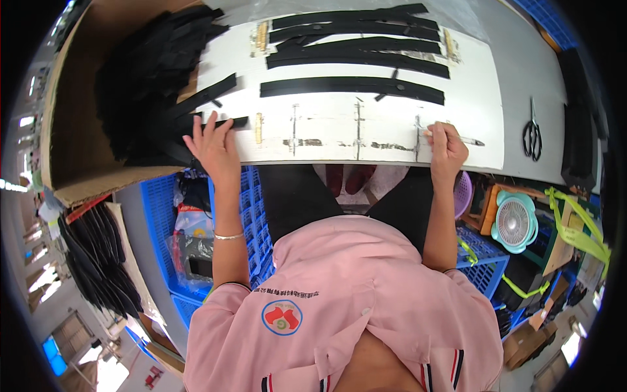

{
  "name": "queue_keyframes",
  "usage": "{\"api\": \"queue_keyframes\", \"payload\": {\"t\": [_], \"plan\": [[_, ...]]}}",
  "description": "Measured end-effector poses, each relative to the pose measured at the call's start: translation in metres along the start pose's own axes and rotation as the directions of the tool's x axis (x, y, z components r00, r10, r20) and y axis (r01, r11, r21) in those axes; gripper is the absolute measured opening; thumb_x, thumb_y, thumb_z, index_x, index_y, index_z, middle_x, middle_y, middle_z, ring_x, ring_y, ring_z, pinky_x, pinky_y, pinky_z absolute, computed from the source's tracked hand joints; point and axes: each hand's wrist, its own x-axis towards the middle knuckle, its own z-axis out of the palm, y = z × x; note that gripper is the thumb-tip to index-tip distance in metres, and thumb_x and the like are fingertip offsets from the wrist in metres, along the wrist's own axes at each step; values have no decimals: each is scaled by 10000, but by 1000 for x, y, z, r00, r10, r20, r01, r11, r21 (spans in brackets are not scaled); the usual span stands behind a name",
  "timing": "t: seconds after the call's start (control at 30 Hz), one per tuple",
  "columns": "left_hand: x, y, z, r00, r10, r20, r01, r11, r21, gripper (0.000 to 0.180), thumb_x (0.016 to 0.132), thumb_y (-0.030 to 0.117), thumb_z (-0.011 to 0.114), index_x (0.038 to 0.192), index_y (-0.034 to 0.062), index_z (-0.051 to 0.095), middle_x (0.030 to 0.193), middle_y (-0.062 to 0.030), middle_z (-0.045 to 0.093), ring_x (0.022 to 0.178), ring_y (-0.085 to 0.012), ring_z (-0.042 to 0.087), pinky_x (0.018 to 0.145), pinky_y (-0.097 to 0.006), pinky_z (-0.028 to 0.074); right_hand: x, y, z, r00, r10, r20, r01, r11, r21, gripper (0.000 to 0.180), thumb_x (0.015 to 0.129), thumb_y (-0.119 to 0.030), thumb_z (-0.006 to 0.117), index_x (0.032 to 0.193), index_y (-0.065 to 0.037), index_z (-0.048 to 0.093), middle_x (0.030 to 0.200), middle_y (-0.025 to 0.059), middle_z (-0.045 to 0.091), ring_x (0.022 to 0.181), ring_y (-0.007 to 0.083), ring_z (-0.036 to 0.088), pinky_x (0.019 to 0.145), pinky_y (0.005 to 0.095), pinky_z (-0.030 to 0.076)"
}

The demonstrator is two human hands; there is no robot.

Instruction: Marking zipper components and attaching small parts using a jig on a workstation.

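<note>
My left hand (216, 145) is over the edge of the black pile at the left, its fingers spread. Its fingertips touch a black zipper strip (240, 122) that sticks out of the pile; I cannot tell whether they grip it. My right hand (448, 149) is closed in a pinch at the near right of a white board (477, 98), with a slim pen (470, 140) in its fingers. Pen-like dark lines and smudges mark the board between my hands. Farther back lies a black zipper (353, 85) with its slider, and several more zippers (356, 46) lie behind it.
A cardboard box (72, 117) holding a heap of black zippers (147, 85) stands at the left. Black scissors (532, 137) lie on the grey table at the right, near a long black object (578, 124). Blue crates (160, 215) and a turquoise fan (514, 221) are below the table.
</note>
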Motion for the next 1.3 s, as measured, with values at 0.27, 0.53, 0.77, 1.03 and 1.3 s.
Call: {"api": "queue_keyframes", "payload": {"t": [0.27,0.53,0.77,1.03,1.3], "plan": [[33,118,20,929,343,137,-239,841,-485,149,969,99,636,1072,67,738,976,-106,704,924,-276,663,839,-379,502,-1,-21,9,999,-5,-47,1,996,-85,143,983,-73,663,1102,-14,714,851,78,714,723,126,661,675,265,509],[7,235,52,890,435,137,-180,611,-771,248,841,77,740,1088,58,723,987,-95,693,943,-296,643,800,-403,491,-37,-26,16,827,-537,165,539,676,-503,395,805,-30,775,1184,-77,674,1094,86,740,991,267,690,866,393,511],[-23,199,41,926,372,71,-254,750,-611,314,898,79,705,1210,43,702,1273,-101,663,1246,-298,577,1126,-518,340,-41,0,-23,871,-478,110,422,616,-665,473,838,-72,766,1300,-85,664,1200,23,728,1168,254,635,1093,460,400],[-40,130,16,966,200,166,-132,927,-352,483,929,214,726,1383,88,623,1438,-90,603,1407,-274,497,1210,-619,56,-39,14,-32,853,-497,158,461,577,-674,339,890,-52,723,1224,-94,677,1224,24,741,1165,226,637,1118,440,386],[-49,89,7,976,84,202,-26,961,-274,577,923,282,733,1450,117,568,1517,-93,514,1461,-293,408,1185,-655,13,-35,-7,-27,865,-465,191,446,536,-717,249,945,1,654,1180,-69,702,1156,53,732,1100,205,648,1117,447,396]]}}
